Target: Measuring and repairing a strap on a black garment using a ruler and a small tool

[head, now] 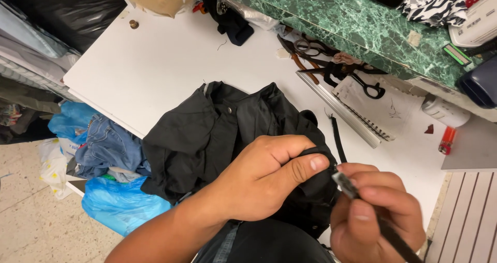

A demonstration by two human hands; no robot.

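Note:
A crumpled black garment [217, 133] with a metal snap lies on the white table [155, 66]. My left hand [264, 177] pinches a folded edge of this black garment between thumb and fingers. My right hand [378, 216] is closed around a thin dark tool [362, 203] whose small metal tip points at the pinched fabric, right beside my left thumb. A narrow black strip [339, 138] of cloth lies on the table just beyond my hands.
Several scissors [331, 66] and a metal ruler [344, 112] lie by a spiral notebook [383, 107] under a green marble counter [336, 14]. An orange lighter [447, 140] and white tube [445, 111] sit to the right. Blue bags [119, 203] and jeans [108, 146] fill the floor at left.

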